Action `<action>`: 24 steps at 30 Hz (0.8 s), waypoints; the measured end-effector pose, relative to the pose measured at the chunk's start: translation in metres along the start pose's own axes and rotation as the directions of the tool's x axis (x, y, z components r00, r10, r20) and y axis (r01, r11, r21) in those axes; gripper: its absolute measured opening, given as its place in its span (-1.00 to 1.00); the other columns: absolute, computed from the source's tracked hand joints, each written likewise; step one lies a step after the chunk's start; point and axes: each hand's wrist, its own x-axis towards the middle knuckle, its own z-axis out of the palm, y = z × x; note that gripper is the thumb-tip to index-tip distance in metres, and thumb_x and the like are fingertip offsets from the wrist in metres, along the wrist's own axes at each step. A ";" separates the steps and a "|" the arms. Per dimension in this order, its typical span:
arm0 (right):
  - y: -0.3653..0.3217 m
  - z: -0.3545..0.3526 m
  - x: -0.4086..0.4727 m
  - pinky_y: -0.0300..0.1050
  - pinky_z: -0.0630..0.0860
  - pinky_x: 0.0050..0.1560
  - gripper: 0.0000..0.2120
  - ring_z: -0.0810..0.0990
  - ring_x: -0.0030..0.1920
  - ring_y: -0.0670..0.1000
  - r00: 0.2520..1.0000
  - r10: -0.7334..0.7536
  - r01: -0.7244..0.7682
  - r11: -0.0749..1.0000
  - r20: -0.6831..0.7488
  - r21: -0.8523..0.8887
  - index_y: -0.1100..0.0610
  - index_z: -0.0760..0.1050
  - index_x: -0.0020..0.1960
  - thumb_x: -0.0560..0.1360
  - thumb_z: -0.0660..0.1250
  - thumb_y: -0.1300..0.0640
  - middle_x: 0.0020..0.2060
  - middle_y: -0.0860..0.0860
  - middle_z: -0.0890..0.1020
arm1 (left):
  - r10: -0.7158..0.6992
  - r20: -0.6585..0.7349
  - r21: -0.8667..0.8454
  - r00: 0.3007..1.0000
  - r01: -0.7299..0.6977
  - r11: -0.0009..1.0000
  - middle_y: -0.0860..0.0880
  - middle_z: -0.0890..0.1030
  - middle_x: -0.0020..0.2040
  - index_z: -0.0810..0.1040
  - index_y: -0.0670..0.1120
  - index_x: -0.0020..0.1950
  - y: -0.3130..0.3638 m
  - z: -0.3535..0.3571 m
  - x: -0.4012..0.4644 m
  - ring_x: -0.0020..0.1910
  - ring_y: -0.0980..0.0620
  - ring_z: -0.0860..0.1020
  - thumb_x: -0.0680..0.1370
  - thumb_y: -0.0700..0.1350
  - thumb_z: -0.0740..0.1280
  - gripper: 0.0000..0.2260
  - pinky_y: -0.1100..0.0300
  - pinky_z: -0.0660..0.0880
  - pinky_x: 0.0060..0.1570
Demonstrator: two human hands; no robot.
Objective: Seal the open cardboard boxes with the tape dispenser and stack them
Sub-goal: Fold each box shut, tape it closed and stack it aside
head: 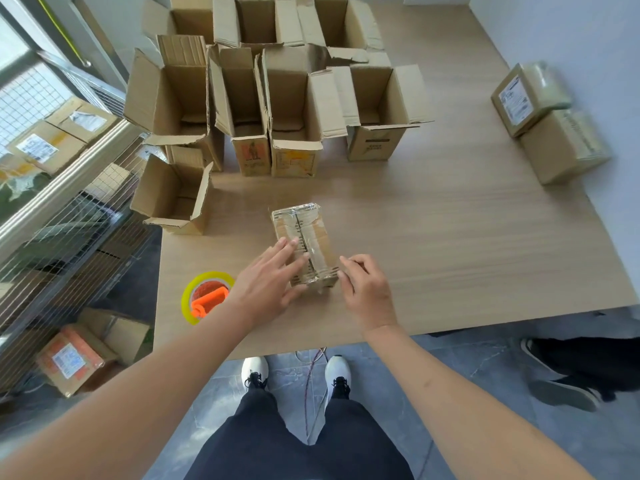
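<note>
Taped box (306, 242) between both hands, left hand (266, 280) flat on top, right hand (363, 289) fingers loosely curled beside its near corner

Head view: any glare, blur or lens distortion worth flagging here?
Head view: strong wide-angle bending along the table edges; glare on the taped box under the left hand and right hand; sealed stack soft; daylight from the window, soft shadows.

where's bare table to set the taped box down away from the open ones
Widest bare stretch: right of the taped box, running to the two stacked sealed boxes at the far right edge. A narrower strip lies between the taped box and the open boxes. Crowded: the far left, and the tape dispenser by the left hand.
</note>
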 end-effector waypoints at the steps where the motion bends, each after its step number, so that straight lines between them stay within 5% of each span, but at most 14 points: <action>1: -0.001 0.001 0.000 0.03 0.57 0.03 -0.73 0.63 -0.03 0.20 0.999 0.042 -0.042 0.999 0.016 0.021 0.33 0.62 0.25 0.55 0.41 0.33 0.00 0.19 0.61 | -0.011 0.011 0.016 1.000 0.011 1.000 -0.16 0.20 0.64 0.35 0.00 0.60 0.003 0.004 0.003 0.64 -0.18 0.13 0.64 0.16 0.31 -0.44 -0.07 0.16 0.59; 4: -0.002 0.007 -0.001 -0.06 0.47 0.04 -0.69 0.65 -0.01 0.21 0.992 0.104 -0.108 0.992 0.067 0.069 0.32 0.57 0.32 0.60 0.37 0.27 0.04 0.20 0.66 | -0.066 0.006 0.021 0.998 0.066 0.998 -0.17 0.17 0.65 0.35 0.10 0.60 0.012 0.014 0.007 0.64 -0.18 0.11 0.62 0.18 0.33 -0.45 -0.02 0.08 0.59; 9: -0.004 0.021 -0.013 -0.04 0.52 0.03 -0.64 0.69 0.06 0.18 0.982 0.181 -0.188 0.974 0.060 0.128 0.23 0.50 0.43 0.66 0.30 0.17 0.14 0.16 0.70 | -0.151 -0.065 -0.018 0.986 0.150 0.989 -0.29 0.42 0.50 0.60 -0.03 0.40 0.028 0.025 0.010 0.53 -0.34 0.32 0.49 0.11 0.53 -0.48 -0.23 0.44 0.39; 13: -0.002 0.030 -0.024 -0.15 0.34 -0.20 -0.60 0.63 -0.19 0.14 0.956 0.284 -0.294 0.939 0.079 0.180 0.07 0.40 0.53 0.70 0.22 0.09 -0.15 0.11 0.72 | -0.204 -0.148 -0.056 0.968 0.198 0.979 -0.31 0.50 0.42 0.69 -0.10 0.26 0.038 0.039 0.015 0.47 -0.39 0.39 0.42 -0.01 0.61 -0.56 -0.19 0.60 0.12; 17: 0.009 0.036 -0.025 -0.08 0.34 -0.21 -0.52 0.51 -0.29 0.04 0.923 0.308 -0.358 0.909 0.232 0.215 -0.02 0.20 0.62 0.72 0.14 0.05 -0.35 -0.06 0.52 | -0.168 -0.247 -0.024 0.954 0.167 0.986 -0.33 0.51 0.41 0.70 -0.12 0.24 0.033 0.053 0.016 0.44 -0.42 0.41 0.42 -0.05 0.62 -0.58 -0.17 0.61 0.13; 19: 0.018 0.037 -0.022 -0.04 0.41 -0.16 -0.48 0.58 -0.18 0.11 0.914 0.269 -0.339 0.917 0.304 0.208 -0.04 0.10 0.65 0.72 0.14 0.07 -0.22 0.02 0.61 | -0.154 -0.269 -0.001 0.951 0.159 0.987 -0.33 0.51 0.41 0.70 -0.12 0.25 0.031 0.057 0.016 0.44 -0.41 0.42 0.43 -0.03 0.62 -0.58 -0.16 0.60 0.17; 21: 0.027 0.034 -0.016 -0.11 0.40 -0.08 -0.43 0.63 0.05 0.17 0.917 0.205 -0.284 0.938 0.343 0.197 -0.02 0.04 0.66 0.71 0.17 0.10 0.14 0.12 0.67 | -0.149 -0.281 0.007 0.948 0.157 0.988 -0.34 0.51 0.41 0.69 -0.12 0.25 0.031 0.059 0.016 0.44 -0.41 0.42 0.43 -0.03 0.62 -0.57 -0.17 0.60 0.19; 24: 0.033 0.020 -0.007 -0.07 0.47 0.10 -0.36 0.52 0.35 0.07 0.921 0.057 -0.135 0.975 0.384 0.179 -0.01 -0.02 0.67 0.69 0.21 -0.03 0.51 -0.03 0.44 | -0.159 -0.296 -0.012 0.942 0.163 0.987 -0.34 0.51 0.40 0.70 -0.13 0.23 0.034 0.059 0.016 0.43 -0.41 0.43 0.42 -0.03 0.62 -0.58 -0.17 0.61 0.16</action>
